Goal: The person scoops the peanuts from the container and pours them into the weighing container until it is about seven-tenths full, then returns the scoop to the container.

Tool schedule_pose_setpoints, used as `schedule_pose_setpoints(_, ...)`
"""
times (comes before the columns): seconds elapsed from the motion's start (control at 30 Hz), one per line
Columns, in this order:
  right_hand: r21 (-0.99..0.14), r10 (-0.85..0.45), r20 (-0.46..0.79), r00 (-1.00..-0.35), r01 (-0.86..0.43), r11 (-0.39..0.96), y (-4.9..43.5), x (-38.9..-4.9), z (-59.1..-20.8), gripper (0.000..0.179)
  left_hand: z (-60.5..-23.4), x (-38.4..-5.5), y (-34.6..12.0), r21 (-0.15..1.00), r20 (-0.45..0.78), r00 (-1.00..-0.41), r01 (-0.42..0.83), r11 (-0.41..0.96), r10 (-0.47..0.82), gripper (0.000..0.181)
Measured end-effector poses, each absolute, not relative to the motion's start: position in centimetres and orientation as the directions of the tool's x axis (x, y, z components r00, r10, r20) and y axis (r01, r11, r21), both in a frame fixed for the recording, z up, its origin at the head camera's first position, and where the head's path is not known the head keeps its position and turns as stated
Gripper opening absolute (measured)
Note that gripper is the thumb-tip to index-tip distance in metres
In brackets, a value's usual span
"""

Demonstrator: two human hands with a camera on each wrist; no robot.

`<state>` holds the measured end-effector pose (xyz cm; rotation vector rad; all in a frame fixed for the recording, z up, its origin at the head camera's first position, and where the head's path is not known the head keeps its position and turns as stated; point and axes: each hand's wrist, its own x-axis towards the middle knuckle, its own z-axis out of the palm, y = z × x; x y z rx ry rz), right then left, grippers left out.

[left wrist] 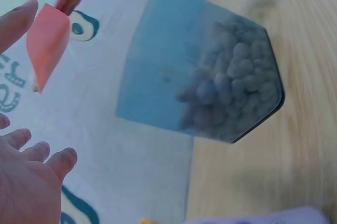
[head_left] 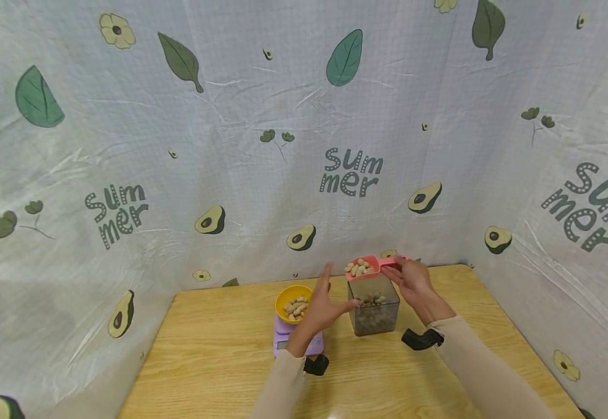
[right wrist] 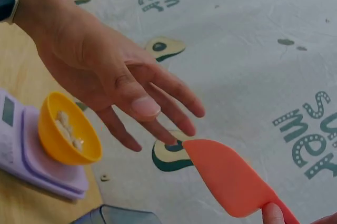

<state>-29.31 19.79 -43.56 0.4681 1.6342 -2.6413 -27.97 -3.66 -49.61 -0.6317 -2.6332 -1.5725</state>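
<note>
Sleeved arms reach in: right hand (head_left: 413,280) pinches the scoop (head_left: 368,267) of peanuts level above the box (head_left: 374,305), so nothing spills. Left hand (head_left: 325,302), fingers spread and empty, hovers between box and bowl (head_left: 292,302) on the scale (head_left: 285,337).

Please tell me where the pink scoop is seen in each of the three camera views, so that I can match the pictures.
Head: the pink scoop is right of centre, above the clear container, its handle pinched by the right hand.
Left wrist: upper left, seen from beneath.
Right wrist: lower right, beside the left hand.
Shared landmark: the avocado-print backdrop.
</note>
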Motion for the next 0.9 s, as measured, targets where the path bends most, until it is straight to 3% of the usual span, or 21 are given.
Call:
schedule_pose_setpoints(0.4,-0.866,0.084,-0.257,-0.963,0.191,-0.462,15.5,-29.2,-44.3,0.032,-49.0,-26.8,-8.1,0.774,0.313,-0.922,0.386,0.502,0.227,0.1)
schedule_pose_setpoints(0.9,-0.902,0.134,-0.273,-0.953,0.205,-0.381,9.6,-31.4,-47.4,0.036,-53.0,-26.6,-13.6,0.781,0.207,-0.97,0.243,0.575,0.128,0.111)
